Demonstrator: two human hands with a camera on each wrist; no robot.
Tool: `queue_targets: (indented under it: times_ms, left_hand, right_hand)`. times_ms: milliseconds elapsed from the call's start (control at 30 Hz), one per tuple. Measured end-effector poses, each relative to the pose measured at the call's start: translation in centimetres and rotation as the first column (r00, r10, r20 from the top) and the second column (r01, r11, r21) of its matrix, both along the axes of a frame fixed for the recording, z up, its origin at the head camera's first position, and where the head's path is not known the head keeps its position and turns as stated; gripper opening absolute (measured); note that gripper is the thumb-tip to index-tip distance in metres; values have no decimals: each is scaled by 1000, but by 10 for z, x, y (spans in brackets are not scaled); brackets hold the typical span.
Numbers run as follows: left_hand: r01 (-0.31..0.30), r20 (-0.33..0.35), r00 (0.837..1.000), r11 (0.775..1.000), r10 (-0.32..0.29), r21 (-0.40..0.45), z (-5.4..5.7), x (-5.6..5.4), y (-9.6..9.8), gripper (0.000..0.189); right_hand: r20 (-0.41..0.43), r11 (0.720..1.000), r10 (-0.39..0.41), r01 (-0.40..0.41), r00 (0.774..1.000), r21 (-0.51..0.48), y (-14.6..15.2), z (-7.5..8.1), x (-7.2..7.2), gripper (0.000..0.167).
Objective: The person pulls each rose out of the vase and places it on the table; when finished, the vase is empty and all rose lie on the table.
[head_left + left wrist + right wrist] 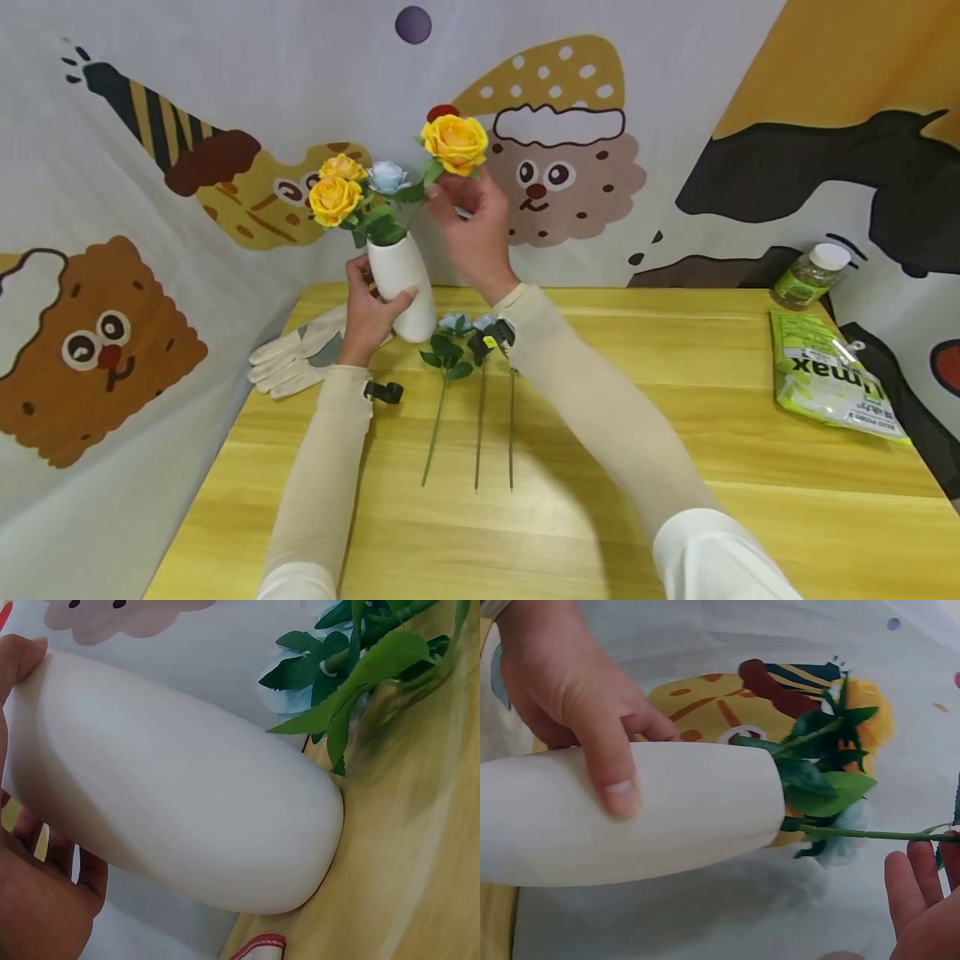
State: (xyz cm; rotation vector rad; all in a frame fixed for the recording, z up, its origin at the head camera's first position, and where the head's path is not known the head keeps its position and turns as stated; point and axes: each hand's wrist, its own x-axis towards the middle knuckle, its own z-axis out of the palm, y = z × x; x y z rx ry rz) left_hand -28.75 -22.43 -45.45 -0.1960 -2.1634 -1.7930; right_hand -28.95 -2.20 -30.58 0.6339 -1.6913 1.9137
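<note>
Nearest, pale sleeves (318, 492) are covering both forearms above the desk (442, 542). Three cut flowers (447, 360) are lying side by side there, stems pointing toward the person, their blue heads partly hidden by the right wrist. Off to the left, white-and-grey gloves (288, 362) are lying beside the left wrist; far right, a green pouch (832, 375) is lying flat. Beyond the cut flowers, the left hand (367, 321) is clasping a white vase (405, 287), fingers wrapped around its side, and the vase is leaning left. Two yellow roses (334, 202) and a pale blue flower (387, 177) are standing in it. The right hand (476, 229) is pinching the stem of another yellow rose (455, 144), the stem's lower end entering the vase mouth. A white-capped jar (810, 277) is standing behind the pouch; a cartoon-printed cloth (300, 58) is hanging behind everything.
</note>
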Motion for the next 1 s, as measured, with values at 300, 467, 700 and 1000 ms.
queue_targets:
  times_ms: [300,467,700,1000]
  left_hand:
    - [7,6,1000,1000,-8,10,0,0,1,80]
    - [5,11,1000,1000,-6,11,0,-1,2,80]
    - [4,6,1000,1000,-5,15,1,-1,0,81]
    - [13,10,1000,1000,-13,-3,-2,-2,-1,80]
  right_hand:
    - [-45,974,19,-29,999,-225,19,-12,16,37]
    - [-98,950,0,-30,995,-309,27,-23,24,38]
    - [-134,937,-104,52,986,-347,37,-37,35,28]
    - [-60,909,-96,63,994,-412,60,-46,45,28]
